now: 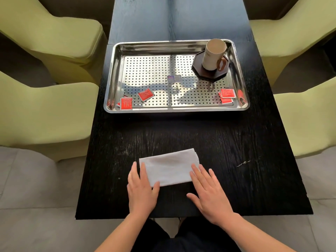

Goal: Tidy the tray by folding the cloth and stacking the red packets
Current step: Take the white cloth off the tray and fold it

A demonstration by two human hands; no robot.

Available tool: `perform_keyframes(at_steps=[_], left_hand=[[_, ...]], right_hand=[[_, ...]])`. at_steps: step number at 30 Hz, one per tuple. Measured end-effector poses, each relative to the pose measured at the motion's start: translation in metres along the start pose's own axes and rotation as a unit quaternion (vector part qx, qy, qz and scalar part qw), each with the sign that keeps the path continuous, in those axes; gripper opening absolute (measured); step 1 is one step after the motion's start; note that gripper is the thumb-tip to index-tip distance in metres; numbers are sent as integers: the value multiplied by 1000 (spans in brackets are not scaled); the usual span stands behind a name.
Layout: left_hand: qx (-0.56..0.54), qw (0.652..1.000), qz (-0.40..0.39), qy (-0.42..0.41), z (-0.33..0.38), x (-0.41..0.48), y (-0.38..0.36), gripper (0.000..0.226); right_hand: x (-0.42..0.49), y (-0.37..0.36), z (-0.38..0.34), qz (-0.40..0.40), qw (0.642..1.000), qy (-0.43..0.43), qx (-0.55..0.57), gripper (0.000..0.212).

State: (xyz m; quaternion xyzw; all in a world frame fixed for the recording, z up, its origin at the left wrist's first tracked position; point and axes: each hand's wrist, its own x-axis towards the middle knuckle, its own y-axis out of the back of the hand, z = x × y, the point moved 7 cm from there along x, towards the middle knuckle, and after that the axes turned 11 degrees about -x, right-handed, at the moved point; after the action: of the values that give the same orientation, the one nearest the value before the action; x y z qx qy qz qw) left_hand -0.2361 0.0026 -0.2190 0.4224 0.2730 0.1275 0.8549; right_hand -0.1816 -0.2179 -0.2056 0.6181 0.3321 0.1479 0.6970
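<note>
On table, white cloth (pixel 170 168) lies folded, rectangular.

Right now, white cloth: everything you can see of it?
The white cloth looks like thin, plain fabric, folded into a flat rectangle, layered edges showing at its right end. It lies slightly skewed on the black table, outside the tray and nearer the person. The left hand rests flat on its left end; the right hand touches its near right corner with straight fingers.
</note>
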Motion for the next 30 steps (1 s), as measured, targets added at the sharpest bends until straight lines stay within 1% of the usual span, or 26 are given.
perform_keyframes(at_steps=[2, 3, 6, 7, 9, 11, 13, 15, 16, 17, 18, 19, 20, 21, 22, 23, 24, 26, 30], left_hand=[[-78, 994, 28, 73, -7, -5, 6, 78], [-108, 988, 33, 106, -10, -6, 8, 76], [-164, 965, 34, 203, -16, -1, 10, 71], [-167, 959, 28, 229, -17, 1, 11, 67], [-160, 952, 15, 260, -18, 5, 11, 57], [-160, 946, 9, 280, -21, 9, 11, 46], [-181, 937, 1, 298, -25, 13, 11, 33], [-240, 921, -7, 308, -26, 15, 8, 20], [-267, 914, -6, 306, -26, 15, 7, 16], [-283, 911, -4, 300, -26, 15, 7, 14], [-296, 909, -1, 294, -25, 14, 7, 13], [-314, 904, 4, 290, -26, 14, 7, 12], [-339, 895, 5, 290, -27, 13, 5, 10], [-366, 883, 2, 294, -29, 12, 3, 8], [-390, 871, -1, 299, -30, 10, 1, 7], [-403, 863, -3, 303, -30, 9, 0, 6], [-409, 861, -2, 302, -30, 9, 1, 5], [-409, 865, 0, 289, -29, 8, 5, 4], [-411, 874, -5, 259, -23, 8, 13, 12]], right_hand=[[0, 5, -12, 33, 998, 21, 42, 65], [1, 5, -16, 34, 997, 25, 57, 64], [2, -3, -16, -13, 998, 11, 55, 67], [2, -8, -15, -35, 998, 8, 53, 68], [1, -12, -13, -48, 997, 9, 54, 68], [3, -7, -14, -33, 998, -2, 61, 66], [7, 7, -18, 13, 997, -18, 80, 61], [13, 19, -26, 70, 987, -14, 142, 54], [19, 25, -31, 84, 977, -10, 196, 53], [27, 29, -35, 78, 962, -18, 260, 52], [38, 29, -41, 42, 938, -36, 341, 52], [50, 27, -47, -9, 894, -69, 443, 49], [62, 25, -53, -51, 822, -116, 555, 46], [74, 22, -56, -73, 740, -166, 648, 44], [85, 20, -56, -80, 673, -209, 705, 44], [94, 18, -53, -80, 635, -237, 731, 45], [100, 17, -49, -81, 616, -254, 741, 45], [104, 15, -41, -77, 600, -269, 750, 44], [100, 16, -37, -23, 612, -258, 747, 42]])
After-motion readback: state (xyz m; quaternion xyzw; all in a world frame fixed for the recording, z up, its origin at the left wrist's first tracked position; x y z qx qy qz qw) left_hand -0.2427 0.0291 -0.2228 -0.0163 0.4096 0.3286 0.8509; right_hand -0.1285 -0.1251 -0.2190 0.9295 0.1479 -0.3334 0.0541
